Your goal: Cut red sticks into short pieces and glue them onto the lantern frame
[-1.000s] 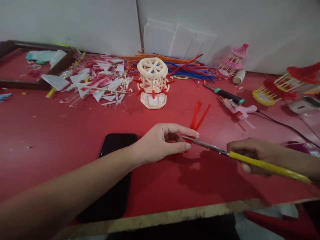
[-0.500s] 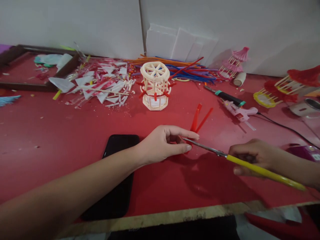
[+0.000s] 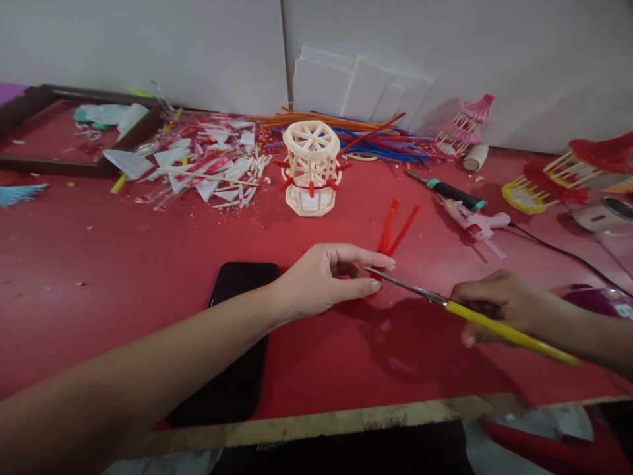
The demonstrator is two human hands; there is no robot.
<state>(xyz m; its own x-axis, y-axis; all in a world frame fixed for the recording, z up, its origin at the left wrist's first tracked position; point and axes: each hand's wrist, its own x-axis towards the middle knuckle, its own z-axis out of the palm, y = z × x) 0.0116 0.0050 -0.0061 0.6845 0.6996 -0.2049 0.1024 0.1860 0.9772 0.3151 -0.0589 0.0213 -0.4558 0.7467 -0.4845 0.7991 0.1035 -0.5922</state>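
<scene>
Near the middle of the red table, my left hand (image 3: 326, 280) pinches a few red pipe cleaner pieces (image 3: 388, 227) between thumb and fingers. Their upper ends fan out above the fingertips, and a short end shows below the thumb. From the right, my right hand (image 3: 504, 307) grips a pair of yellow-handled scissors (image 3: 494, 323). The blades reach in between my left thumb and index finger, across the red pieces. Whether the blade tips touch them I cannot tell. Beyond my hands stands a cream, drum-shaped stick model (image 3: 311, 168) with red pieces around its middle.
A black phone (image 3: 237, 349) lies under my left forearm. At the right are a pink glue gun (image 3: 475, 221) with its cord and a dark soldering-iron-like tool (image 3: 455, 194). Scraps (image 3: 208, 158) are heaped back left; long pipe cleaners (image 3: 386, 142) lie along the wall.
The yellow scissor handle has swung a little inward toward my right hand. My left hand keeps its pinch on the red pieces. The whole view has shifted slightly.
</scene>
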